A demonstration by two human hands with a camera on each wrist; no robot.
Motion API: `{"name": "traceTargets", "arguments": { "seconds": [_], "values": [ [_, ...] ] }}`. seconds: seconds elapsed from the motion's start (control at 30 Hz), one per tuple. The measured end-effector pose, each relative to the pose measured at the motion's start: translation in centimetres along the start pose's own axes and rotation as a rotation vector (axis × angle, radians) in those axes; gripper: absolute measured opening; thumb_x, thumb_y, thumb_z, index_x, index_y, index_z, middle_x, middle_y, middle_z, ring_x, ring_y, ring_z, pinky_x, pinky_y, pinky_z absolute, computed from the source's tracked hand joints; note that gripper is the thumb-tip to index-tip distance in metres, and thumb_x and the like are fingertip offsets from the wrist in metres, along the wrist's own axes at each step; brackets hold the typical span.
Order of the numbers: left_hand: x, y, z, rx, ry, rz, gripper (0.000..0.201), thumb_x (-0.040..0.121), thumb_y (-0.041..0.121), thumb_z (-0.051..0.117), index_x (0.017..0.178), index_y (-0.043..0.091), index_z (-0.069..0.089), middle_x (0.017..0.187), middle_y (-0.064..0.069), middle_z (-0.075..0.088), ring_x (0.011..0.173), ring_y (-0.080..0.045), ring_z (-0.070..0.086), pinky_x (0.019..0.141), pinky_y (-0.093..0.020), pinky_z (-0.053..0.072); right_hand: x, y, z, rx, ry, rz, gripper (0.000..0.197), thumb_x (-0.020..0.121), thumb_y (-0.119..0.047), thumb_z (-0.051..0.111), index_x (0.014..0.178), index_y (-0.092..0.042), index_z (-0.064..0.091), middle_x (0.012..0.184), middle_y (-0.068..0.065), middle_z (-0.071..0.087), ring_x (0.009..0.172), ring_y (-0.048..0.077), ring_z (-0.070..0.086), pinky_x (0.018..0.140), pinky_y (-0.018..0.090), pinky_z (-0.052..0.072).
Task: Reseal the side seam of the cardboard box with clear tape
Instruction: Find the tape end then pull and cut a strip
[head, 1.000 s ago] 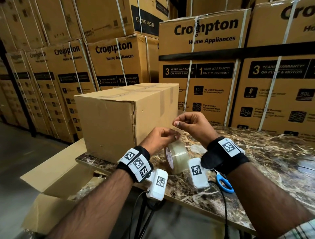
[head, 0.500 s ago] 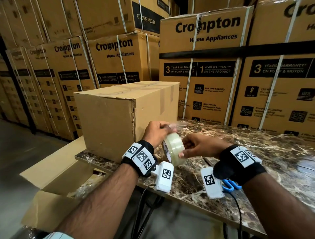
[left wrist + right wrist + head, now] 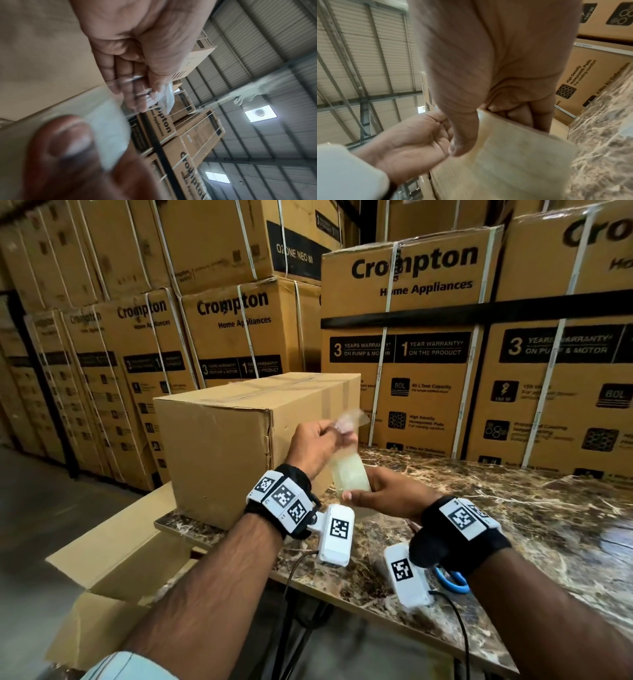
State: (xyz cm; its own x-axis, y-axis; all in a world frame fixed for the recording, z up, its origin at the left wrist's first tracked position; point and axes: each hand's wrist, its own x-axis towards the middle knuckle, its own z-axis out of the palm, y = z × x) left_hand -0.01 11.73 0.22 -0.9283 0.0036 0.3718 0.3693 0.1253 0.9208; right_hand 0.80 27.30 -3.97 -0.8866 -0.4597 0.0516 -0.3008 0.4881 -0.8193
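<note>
A plain cardboard box [image 3: 219, 453] stands on the marble table [image 3: 513, 529], its vertical corner seam [image 3: 270, 436] facing me. My right hand [image 3: 387, 491] grips the roll of clear tape [image 3: 349, 474] just right of the box; the roll [image 3: 513, 148] shows pale yellow in the right wrist view, thumb on its rim. My left hand [image 3: 318, 440] pinches the crumpled free end of the tape [image 3: 349, 419] above the roll, in front of the box's right face. In the left wrist view the tape strip [image 3: 109, 121] stretches from the curled fingers [image 3: 130, 86] toward the camera.
Blue-handled scissors [image 3: 452, 580] lie on the table near its front edge, partly under my right wrist. Stacked Crompton cartons [image 3: 404, 344] wall off the back and left. An open carton [image 3: 102, 573] sits on the floor below the table's left corner.
My left hand rose with the tape end, pulling a length off the roll. My right hand took hold of the roll and lifted it slightly. The head view moved closer.
</note>
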Motion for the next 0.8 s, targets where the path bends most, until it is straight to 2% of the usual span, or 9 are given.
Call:
{"name": "traceTargets", "arguments": {
  "seconds": [0.07,0.1,0.2,0.27,0.3,0.37,0.43,0.6,0.8],
  "values": [
    [-0.1,1.1,0.0,-0.051,-0.014,0.026,0.024,0.097,0.015,0.052,0.107,-0.003,0.065,0.105,-0.019,0.071,0.086,-0.016,0.07,0.078,-0.019,0.057,-0.1,0.4,0.0,-0.009,0.104,0.057,0.045,0.093,-0.048,0.054,0.114,-0.009,0.063,0.107,0.011,0.072,0.095,0.026,0.069,0.09,0.047,0.055],
    [-0.1,1.6,0.1,-0.047,-0.032,0.036,0.026,0.099,0.017,0.05,0.108,-0.003,0.065,0.105,-0.018,0.072,0.085,-0.014,0.07,0.078,-0.018,0.056,-0.2,0.7,0.0,0.01,0.148,0.07,0.054,0.091,-0.057,0.05,0.11,-0.008,0.064,0.104,0.014,0.072,0.093,0.03,0.07,0.09,0.051,0.055],
    [-0.1,2.5,0.0,-0.048,-0.065,0.013,0.028,0.1,0.025,0.048,0.107,0.006,0.066,0.109,-0.013,0.072,0.096,-0.017,0.069,0.096,-0.034,0.05,-0.6,1.8,-0.1,0.138,0.172,0.091,0.07,0.08,-0.067,0.056,0.117,-0.007,0.059,0.11,0.016,0.069,0.1,0.034,0.068,0.093,0.052,0.053],
    [0.1,2.5,-0.2,-0.057,-0.078,-0.032,0.023,0.1,0.026,0.049,0.103,0.012,0.068,0.111,-0.009,0.072,0.106,-0.02,0.068,0.104,-0.04,0.045,-0.6,2.5,-0.3,0.237,0.13,0.105,0.074,0.071,-0.059,0.073,0.126,-0.013,0.054,0.116,0.011,0.069,0.105,0.029,0.067,0.095,0.051,0.052],
    [0.2,2.5,-0.4,-0.057,-0.088,-0.042,0.022,0.099,0.027,0.051,0.101,0.016,0.069,0.11,-0.007,0.073,0.108,-0.02,0.067,0.105,-0.042,0.044,-0.6,2.7,-0.5,0.275,0.102,0.106,0.071,0.072,-0.047,0.079,0.128,-0.013,0.052,0.117,0.01,0.069,0.106,0.028,0.067,0.095,0.05,0.053],
    [0.2,2.5,-0.9,-0.044,-0.111,-0.047,0.02,0.097,0.029,0.053,0.099,0.019,0.069,0.11,-0.004,0.073,0.111,-0.019,0.066,0.106,-0.044,0.042,-0.4,3.0,-0.6,0.321,0.063,0.12,0.06,0.077,-0.02,0.079,0.129,-0.01,0.05,0.119,0.012,0.067,0.108,0.028,0.067,0.095,0.049,0.053],
    [0.2,2.3,-1.0,-0.05,-0.126,-0.056,0.021,0.098,0.029,0.051,0.1,0.018,0.069,0.111,-0.004,0.073,0.11,-0.019,0.066,0.105,-0.044,0.043,-0.4,2.9,-0.4,0.381,0.077,0.135,0.05,0.083,-0.012,0.073,0.127,-0.008,0.051,0.12,0.014,0.067,0.108,0.03,0.066,0.094,0.049,0.053],
    [-0.1,1.8,0.2,-0.071,-0.123,-0.081,0.024,0.101,0.021,0.047,0.105,0.006,0.066,0.11,-0.015,0.071,0.098,-0.023,0.067,0.099,-0.044,0.05,0.9,3.0,1.1,0.349,0.227,0.18,0.047,0.083,-0.036,0.073,0.118,-0.008,0.057,0.109,0.011,0.071,0.1,0.028,0.069,0.087,0.053,0.056],
    [-0.3,1.2,1.0,-0.058,-0.099,-0.023,0.024,0.099,0.017,0.049,0.104,0.002,0.066,0.108,-0.02,0.07,0.098,-0.027,0.067,0.093,-0.04,0.051,1.8,2.6,1.4,0.423,0.287,0.26,0.053,0.081,-0.043,0.073,0.116,-0.006,0.057,0.107,0.015,0.071,0.096,0.031,0.07,0.084,0.054,0.057]
  ]
}}
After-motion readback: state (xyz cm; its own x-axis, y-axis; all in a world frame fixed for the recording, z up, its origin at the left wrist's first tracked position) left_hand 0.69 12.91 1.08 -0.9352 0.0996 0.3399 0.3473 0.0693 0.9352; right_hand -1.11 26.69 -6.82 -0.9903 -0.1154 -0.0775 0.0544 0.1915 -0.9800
